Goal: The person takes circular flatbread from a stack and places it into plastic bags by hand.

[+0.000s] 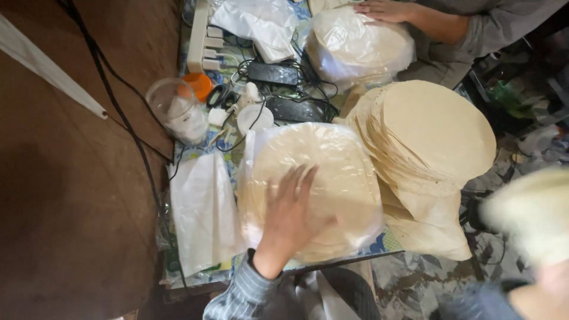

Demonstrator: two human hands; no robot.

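Observation:
My left hand [290, 216], in a striped sleeve, lies flat with fingers spread on a stack of round pale flatbreads in a clear plastic bag [332, 160]. My right hand [548, 284] is a blur at the lower right, and it seems to hold a blurred pale flatbread [533, 213]. Between them a tall loose pile of unbagged flatbreads [432, 136] leans to the right. At the top, another person's hand [385, 9] rests on a second bagged stack [355, 47].
Flat empty plastic bags [201, 207] lie left of my bagged stack. Behind it are a clear jar [178, 109], an orange lid [198, 83], a small white cup [255, 117], black adapters with tangled cables [272, 74] and a white power strip [198, 35]. A brown board [71, 178] fills the left.

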